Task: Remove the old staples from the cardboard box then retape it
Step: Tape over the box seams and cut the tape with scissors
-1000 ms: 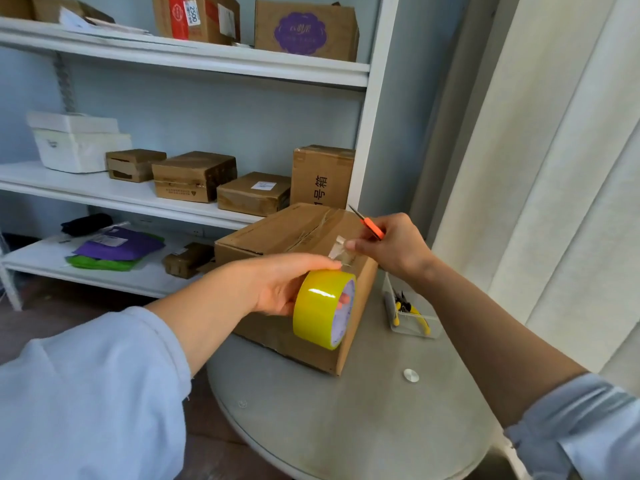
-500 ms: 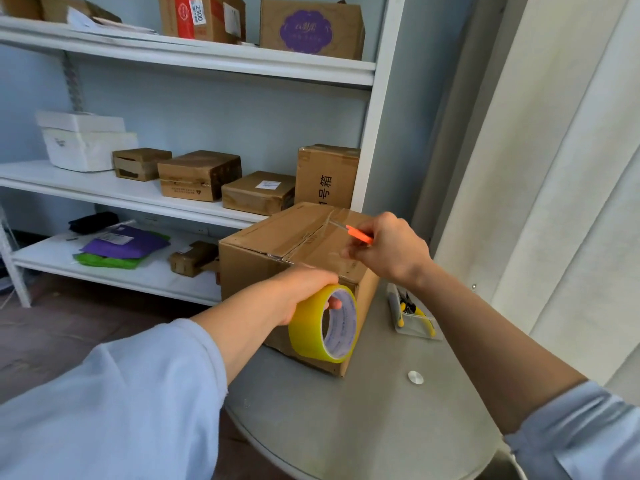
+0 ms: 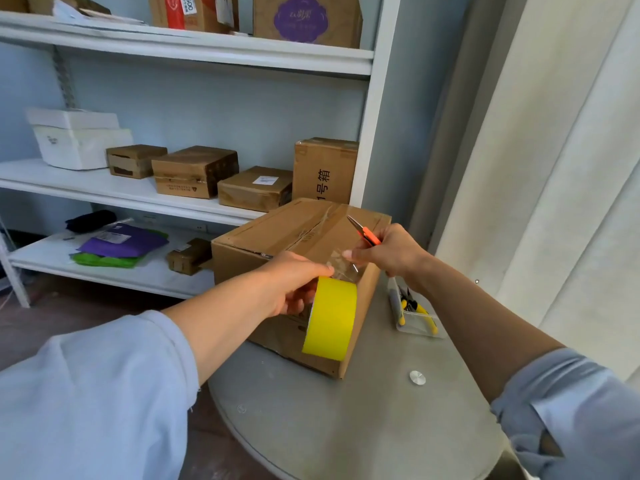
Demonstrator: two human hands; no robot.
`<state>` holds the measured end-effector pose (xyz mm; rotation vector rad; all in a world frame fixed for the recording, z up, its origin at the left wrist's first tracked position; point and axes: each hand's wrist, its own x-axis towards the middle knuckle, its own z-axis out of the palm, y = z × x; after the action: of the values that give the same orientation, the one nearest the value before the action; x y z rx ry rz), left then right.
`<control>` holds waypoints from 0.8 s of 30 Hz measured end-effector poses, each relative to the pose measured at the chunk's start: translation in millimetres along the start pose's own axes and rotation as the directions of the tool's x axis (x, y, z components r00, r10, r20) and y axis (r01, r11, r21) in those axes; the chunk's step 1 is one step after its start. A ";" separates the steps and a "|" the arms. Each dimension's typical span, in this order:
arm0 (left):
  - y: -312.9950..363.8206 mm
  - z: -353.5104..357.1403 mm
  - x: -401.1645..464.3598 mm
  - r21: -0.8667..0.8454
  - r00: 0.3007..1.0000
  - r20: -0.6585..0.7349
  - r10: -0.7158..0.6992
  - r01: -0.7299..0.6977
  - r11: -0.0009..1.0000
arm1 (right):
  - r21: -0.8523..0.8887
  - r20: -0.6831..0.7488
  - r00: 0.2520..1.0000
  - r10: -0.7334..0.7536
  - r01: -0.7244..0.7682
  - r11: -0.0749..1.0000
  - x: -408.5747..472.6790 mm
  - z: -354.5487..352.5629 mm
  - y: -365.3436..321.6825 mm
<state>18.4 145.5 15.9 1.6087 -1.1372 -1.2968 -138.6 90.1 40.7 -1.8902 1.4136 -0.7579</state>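
A brown cardboard box [image 3: 277, 233] lies on a round grey table [image 3: 363, 410], its top seam covered with clear tape. My left hand [image 3: 294, 285] grips a yellow tape roll [image 3: 330, 318] in front of the box's near right corner. A short clear strip of tape [image 3: 341, 263] runs up from the roll to my right hand [image 3: 388, 251], which pinches its free end. That hand also holds an orange-handled tool [image 3: 365, 232] whose thin tip points up and left over the box top.
A clear tray [image 3: 414, 315] with yellow-handled pliers sits on the table right of the box. A small silver disc [image 3: 417, 378] lies near the table's front. White shelves [image 3: 114, 192] behind hold several cardboard boxes. A pale curtain [image 3: 554, 150] hangs at the right.
My left hand turned the roll so its yellow outer face shows. A clear strip is now drawn between the roll and my right hand, which dropped slightly toward the box corner.
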 end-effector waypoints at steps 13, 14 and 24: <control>-1.6 8.4 24.4 0.039 0.997 0.029 -0.069 0.068 0.997 | 0.100 0.111 0.986 0.122 -0.134 0.986 10.2 1.9 26.2; -2.2 8.3 25.9 0.056 0.999 0.012 -0.049 0.048 0.997 | 0.097 0.119 0.984 0.131 -0.143 0.985 10.6 1.4 26.5; -12.1 0.9 29.2 0.045 0.997 0.007 -0.076 0.075 0.996 | 0.045 0.163 0.969 0.184 -0.193 0.980 15.5 3.2 23.4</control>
<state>22.1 121.6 -4.3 1.6948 -1.1269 -1.3361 -146.0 70.7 21.5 -1.7014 1.4292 -0.5397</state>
